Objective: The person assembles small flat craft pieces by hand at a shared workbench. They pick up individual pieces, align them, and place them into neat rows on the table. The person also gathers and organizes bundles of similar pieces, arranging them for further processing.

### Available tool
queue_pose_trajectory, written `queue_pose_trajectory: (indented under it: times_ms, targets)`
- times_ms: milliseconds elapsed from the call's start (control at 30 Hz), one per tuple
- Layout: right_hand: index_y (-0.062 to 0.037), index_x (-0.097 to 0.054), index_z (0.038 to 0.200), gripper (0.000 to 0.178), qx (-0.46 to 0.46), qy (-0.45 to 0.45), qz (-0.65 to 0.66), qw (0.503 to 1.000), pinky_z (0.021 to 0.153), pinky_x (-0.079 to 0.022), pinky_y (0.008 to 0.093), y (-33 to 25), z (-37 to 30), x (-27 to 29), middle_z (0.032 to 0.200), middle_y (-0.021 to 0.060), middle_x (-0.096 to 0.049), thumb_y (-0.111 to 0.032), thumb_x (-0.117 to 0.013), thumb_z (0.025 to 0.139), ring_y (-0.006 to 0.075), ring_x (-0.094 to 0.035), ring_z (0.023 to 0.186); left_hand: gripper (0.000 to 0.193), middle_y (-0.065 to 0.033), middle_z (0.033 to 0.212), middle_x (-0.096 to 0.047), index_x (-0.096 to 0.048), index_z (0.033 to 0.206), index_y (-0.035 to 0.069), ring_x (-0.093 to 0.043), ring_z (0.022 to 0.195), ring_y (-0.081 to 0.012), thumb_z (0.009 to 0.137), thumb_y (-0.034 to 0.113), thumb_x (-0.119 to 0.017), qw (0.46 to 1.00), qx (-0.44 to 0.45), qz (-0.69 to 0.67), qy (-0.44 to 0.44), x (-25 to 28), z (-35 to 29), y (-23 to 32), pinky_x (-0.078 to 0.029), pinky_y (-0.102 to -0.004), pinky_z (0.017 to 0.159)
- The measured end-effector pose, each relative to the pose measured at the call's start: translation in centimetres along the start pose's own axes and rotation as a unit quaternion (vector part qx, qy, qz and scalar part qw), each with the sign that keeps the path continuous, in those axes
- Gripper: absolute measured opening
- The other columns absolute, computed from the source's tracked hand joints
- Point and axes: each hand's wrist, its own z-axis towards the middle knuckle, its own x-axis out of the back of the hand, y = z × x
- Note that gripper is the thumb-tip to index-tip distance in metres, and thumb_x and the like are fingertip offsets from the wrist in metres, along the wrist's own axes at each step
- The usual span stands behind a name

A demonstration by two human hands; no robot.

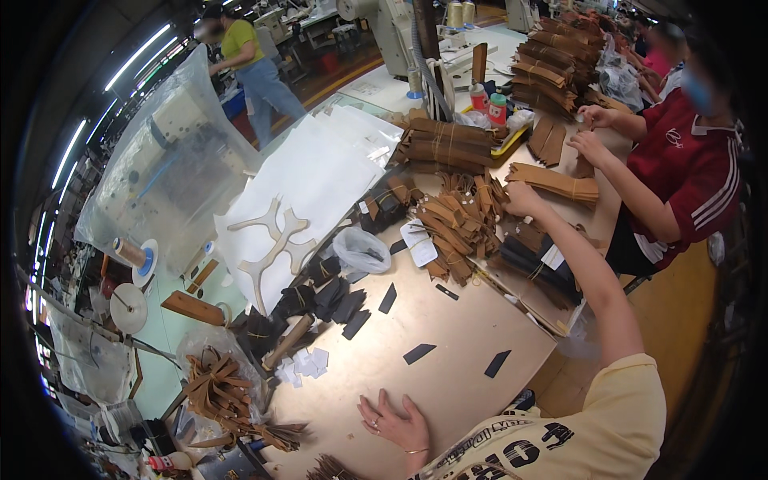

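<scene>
My left hand (pixel 394 422) lies on the pale tabletop near its front edge, fingers spread, with nothing in it; it wears a ring and a bracelet. Stretched far to the right, my right hand (pixel 522 200) is at a pile of tied brown leather-like strips (pixel 456 220). Its fingers look curled, and what they hold is too small to make out. Just beyond it lies a bundle of wide tan strips (pixel 554 182). Several dark, slant-cut pieces (pixel 419 353) are scattered on the table between my hands.
Black bundles (pixel 300 302), white paper slips (pixel 304 366) and a clear plastic bag (pixel 362 250) line the table's left side. White sheets (pixel 300 172) bear a branching template (pixel 276 240). A co-worker in a dark red shirt (pixel 680 172) handles strips at the right. Brown bundles (pixel 224 392) lie lower left.
</scene>
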Motion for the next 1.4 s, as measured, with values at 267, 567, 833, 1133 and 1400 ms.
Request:
queue_pose_trajectory:
  times_ms: [267,567,833,1133,1400]
  targets:
    - [0.0077,-0.071,0.09,0.032,-0.125,0.061,0.309,0.941,0.07,-0.049,0.0326,5.2,-3.3,6.4,0.084,0.0107,-0.07,-0.021,-0.059,0.082,0.0176,-0.063,0.076,0.044,-0.0217,0.148,-0.037,-0.06,0.121,0.006,-0.028,0.141,-0.0406,0.083,0.025,-0.069,0.999,0.006,-0.037,0.016,0.0,-0.1,-0.2,-0.013,-0.0562,0.115]
    - [0.0059,-0.059,0.128,0.055,0.122,-0.193,0.696,0.68,0.091,-0.048,0.0261,-10.0,-18.0,4.4,0.115,0.0081,-0.065,-0.013,-0.058,0.077,0.012,-0.06,0.099,0.063,-0.0162,0.149,-0.041,-0.047,0.14,0.004,-0.04,0.137,-0.0304,0.091,0.04,-0.062,0.902,-0.069,-0.388,-0.178,3.9,4.6,3.2,-0.036,-0.0463,0.107]
    - [-0.0073,-0.063,0.119,0.032,0.393,0.053,0.208,0.894,0.093,-0.048,0.0393,-23.3,-28.0,-1.6,0.109,0.0103,-0.064,-0.003,-0.064,0.087,0.0256,-0.064,0.094,0.051,-0.0133,0.136,-0.052,-0.034,0.147,0.0,-0.056,0.12,-0.022,0.103,0.022,-0.05,0.705,0.119,-0.662,-0.225,4.4,6.5,5.8,-0.046,-0.0326,0.1]
    - [-0.0033,-0.067,0.11,0.034,0.561,0.068,0.143,0.813,0.082,-0.046,0.0337,-23.5,-26.7,-3.6,0.101,0.0064,-0.064,-0.009,-0.066,0.076,0.0189,-0.062,0.09,0.055,-0.0039,0.114,-0.055,-0.029,0.15,0.005,-0.056,0.089,-0.0104,0.103,0.022,-0.052,0.758,0.087,-0.591,-0.262,5.3,4.8,3.9,-0.048,-0.0268,0.08]
    - [-0.0045,-0.066,0.098,0.023,0.602,0.103,0.119,0.783,0.083,-0.045,0.037,-23.1,-25.3,-4.6,0.098,0.0043,-0.065,-0.016,-0.066,0.078,0.0162,-0.062,0.086,0.056,-0.0021,0.117,-0.052,-0.023,0.152,0.006,-0.052,0.093,-0.0081,0.104,0.021,-0.048,0.767,0.076,-0.557,-0.31,5.4,5.5,3.8,-0.046,-0.0254,0.083]
